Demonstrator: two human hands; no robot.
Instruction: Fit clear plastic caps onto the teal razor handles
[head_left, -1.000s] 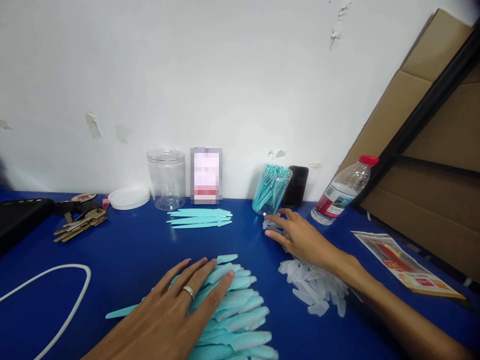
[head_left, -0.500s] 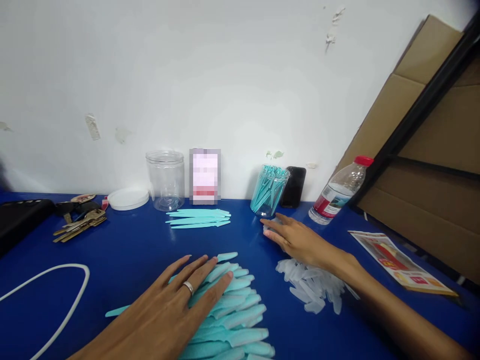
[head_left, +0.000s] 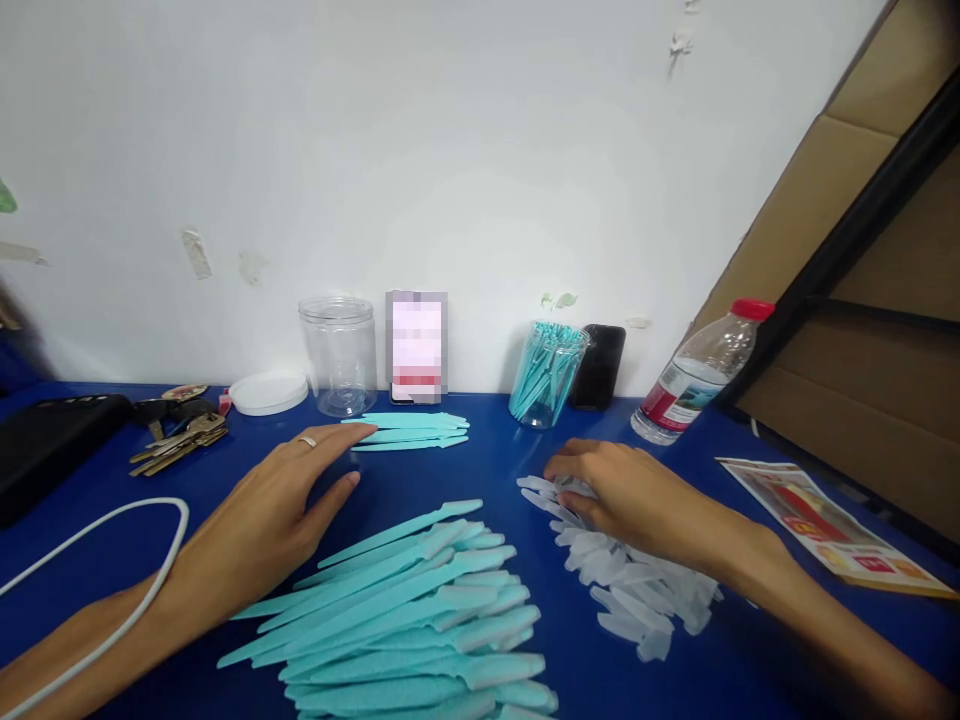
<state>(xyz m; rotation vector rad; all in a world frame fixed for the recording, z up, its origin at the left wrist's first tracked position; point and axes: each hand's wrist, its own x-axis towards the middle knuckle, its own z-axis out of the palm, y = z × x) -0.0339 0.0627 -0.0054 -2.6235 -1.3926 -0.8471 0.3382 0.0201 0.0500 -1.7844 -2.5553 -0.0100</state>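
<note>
My left hand [head_left: 289,500] reaches toward a small row of slim turquoise eyebrow razors [head_left: 412,432]. Its fingertips are at the row's left end, and the thumb stands apart with nothing visible in between. A larger pile of turquoise razors [head_left: 420,600] lies in front of me, with wide ends to the right. My right hand [head_left: 630,490] rests over the far end of a heap of translucent plastic caps [head_left: 637,590]. Its fingers are bent and touch the caps, with thumb and index finger apart; the palm side is hidden.
Along the wall stand a clear jar [head_left: 339,360], a phone with a blurred screen [head_left: 417,350], a jar of turquoise sticks [head_left: 550,375], a dark phone [head_left: 600,365] and a water bottle [head_left: 697,375]. A white lid [head_left: 268,393], keys [head_left: 180,445], a white cable [head_left: 176,545] and a leaflet [head_left: 832,520] lie around.
My left hand has left the large razor pile and moved back and left to the small row. My right hand has drawn slightly nearer me, and loose caps now trail beneath its fingers.
</note>
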